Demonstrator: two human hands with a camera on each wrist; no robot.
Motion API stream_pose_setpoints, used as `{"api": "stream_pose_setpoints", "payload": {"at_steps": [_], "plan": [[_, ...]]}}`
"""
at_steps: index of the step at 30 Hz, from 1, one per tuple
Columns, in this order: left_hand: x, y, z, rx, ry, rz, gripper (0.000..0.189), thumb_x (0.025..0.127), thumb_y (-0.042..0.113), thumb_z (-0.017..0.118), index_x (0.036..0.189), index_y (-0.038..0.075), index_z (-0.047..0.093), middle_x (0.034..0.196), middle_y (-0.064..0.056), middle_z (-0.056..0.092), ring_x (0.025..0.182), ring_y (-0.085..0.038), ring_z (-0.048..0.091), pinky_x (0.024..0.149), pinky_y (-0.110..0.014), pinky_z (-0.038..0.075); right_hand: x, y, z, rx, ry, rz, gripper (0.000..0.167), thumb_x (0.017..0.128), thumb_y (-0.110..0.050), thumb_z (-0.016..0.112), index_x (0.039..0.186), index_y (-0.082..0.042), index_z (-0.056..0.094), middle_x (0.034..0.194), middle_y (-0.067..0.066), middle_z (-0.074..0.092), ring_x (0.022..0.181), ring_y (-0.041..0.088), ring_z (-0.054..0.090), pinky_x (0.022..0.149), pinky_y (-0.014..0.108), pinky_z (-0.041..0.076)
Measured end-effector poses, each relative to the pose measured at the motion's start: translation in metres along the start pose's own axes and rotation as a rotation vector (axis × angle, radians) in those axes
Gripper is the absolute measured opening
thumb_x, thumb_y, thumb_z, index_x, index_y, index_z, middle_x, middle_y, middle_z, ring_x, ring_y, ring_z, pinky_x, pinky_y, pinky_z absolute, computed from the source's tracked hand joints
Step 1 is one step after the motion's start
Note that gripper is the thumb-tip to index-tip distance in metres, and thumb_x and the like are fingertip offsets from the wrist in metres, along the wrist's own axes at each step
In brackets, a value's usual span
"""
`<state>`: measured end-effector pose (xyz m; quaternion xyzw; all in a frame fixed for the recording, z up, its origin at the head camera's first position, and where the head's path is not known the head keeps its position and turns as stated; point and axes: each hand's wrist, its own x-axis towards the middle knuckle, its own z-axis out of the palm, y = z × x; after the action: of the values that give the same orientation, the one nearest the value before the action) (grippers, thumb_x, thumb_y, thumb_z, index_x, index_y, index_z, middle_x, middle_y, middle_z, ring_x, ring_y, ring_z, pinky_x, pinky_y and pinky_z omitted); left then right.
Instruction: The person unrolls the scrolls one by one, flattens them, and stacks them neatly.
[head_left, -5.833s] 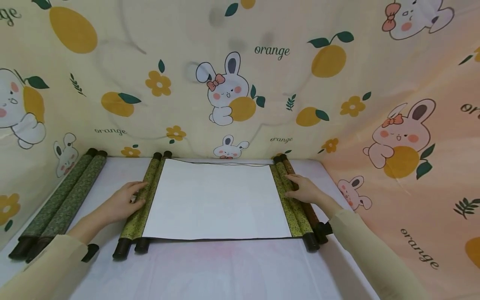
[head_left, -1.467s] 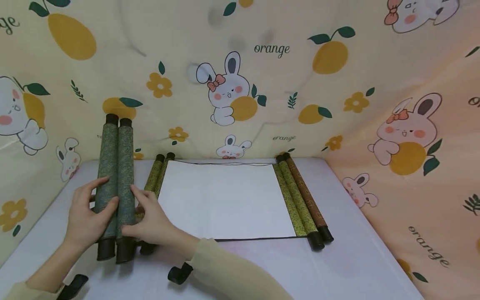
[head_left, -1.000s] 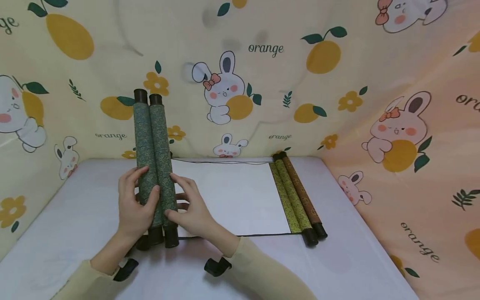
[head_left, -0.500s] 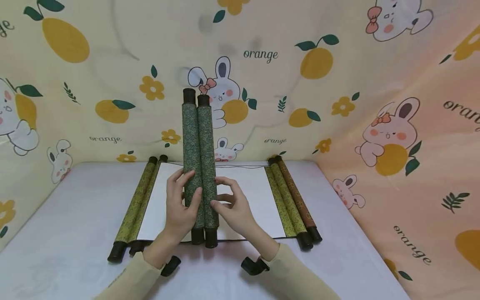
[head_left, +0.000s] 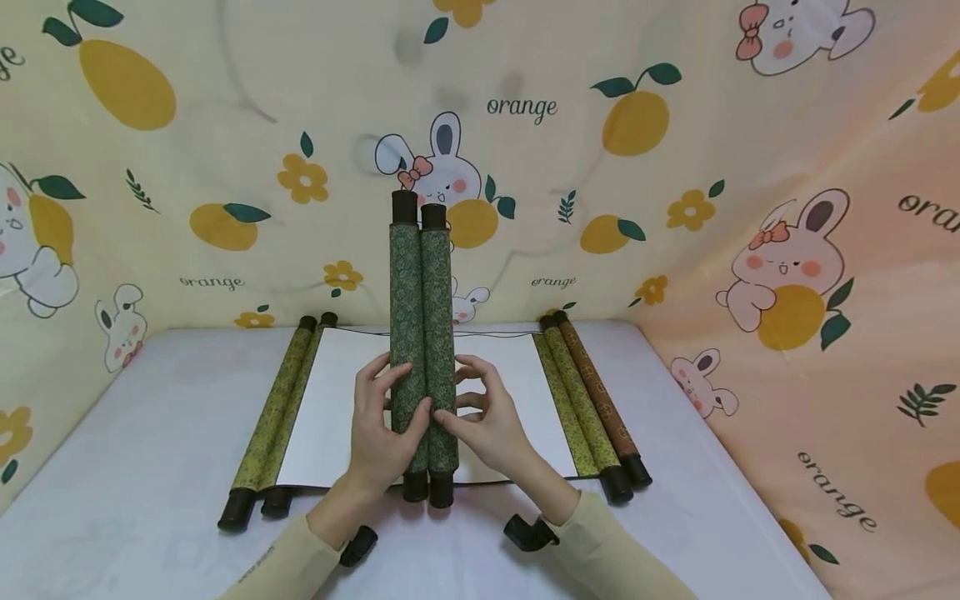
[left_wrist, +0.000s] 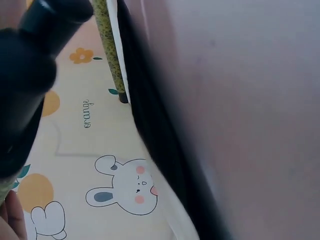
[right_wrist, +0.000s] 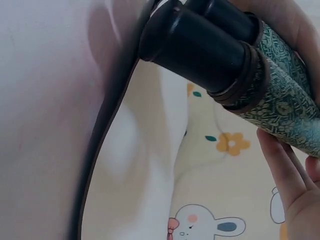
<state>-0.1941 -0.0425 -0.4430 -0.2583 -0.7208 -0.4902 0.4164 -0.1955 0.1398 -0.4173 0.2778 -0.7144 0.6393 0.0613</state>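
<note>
A rolled scroll [head_left: 408,300] in dark green patterned cloth, its two rollers side by side with black end knobs, is held up at the middle in the head view. My left hand [head_left: 381,433] grips its left roller, thumb in front and fingers round the outer side. On the right roller, my right hand [head_left: 495,429] pinches with the thumb in front and fingers at the side. Behind it lies an unrolled scroll with a blank white sheet [head_left: 330,425], partly hidden. The right wrist view shows the green scroll's black knobs [right_wrist: 200,50] close up.
Yellow-green rollers [head_left: 273,408] edge the white sheet at left, and another yellow-green roller [head_left: 585,392] at right. Against the latter lies a brown roll [head_left: 600,383]. A patterned cloth [head_left: 555,167] rises behind the white table [head_left: 150,467].
Both hands have left the unrolled scroll's sides and picked up the green scroll from the table's left. They have carried it right, over the white sheet; lately it shifts slightly right and down.
</note>
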Motion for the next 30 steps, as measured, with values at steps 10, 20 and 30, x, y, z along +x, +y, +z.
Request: {"api": "stream_pose_setpoints", "payload": {"at_steps": [10,20,30], "plan": [[-0.001,-0.005,-0.004,0.018,-0.055,-0.024,0.055,0.082,-0.001,0.08,0.133,0.005,0.06,0.143,-0.022,0.048,0.102,-0.03,0.064,0.067,-0.034,0.053,0.001,0.002,-0.006,-0.013,-0.03,0.049,0.094,0.089,0.005,0.077,0.164,-0.021,0.026,0.154,0.02,0.037,0.099,0.026,0.071,0.076,0.035,0.062],[0.004,-0.007,-0.008,-0.045,-0.088,-0.059,0.053,0.081,-0.005,0.077,0.13,0.002,0.056,0.142,-0.021,0.047,0.099,-0.028,0.063,0.069,-0.032,0.055,0.003,0.0,-0.013,-0.022,-0.048,0.053,0.092,0.09,0.005,0.074,0.165,-0.021,0.026,0.156,0.022,0.034,0.1,0.025,0.07,0.074,0.032,0.061],[0.006,-0.004,-0.009,-0.063,-0.111,-0.083,0.056,0.084,-0.013,0.066,0.136,0.002,0.051,0.145,-0.023,0.043,0.105,-0.032,0.064,0.07,-0.035,0.05,0.003,-0.002,-0.014,-0.06,-0.015,0.049,0.098,0.089,0.01,0.062,0.167,-0.035,0.021,0.163,0.016,0.028,0.095,0.025,0.061,0.065,0.027,0.052]]}}
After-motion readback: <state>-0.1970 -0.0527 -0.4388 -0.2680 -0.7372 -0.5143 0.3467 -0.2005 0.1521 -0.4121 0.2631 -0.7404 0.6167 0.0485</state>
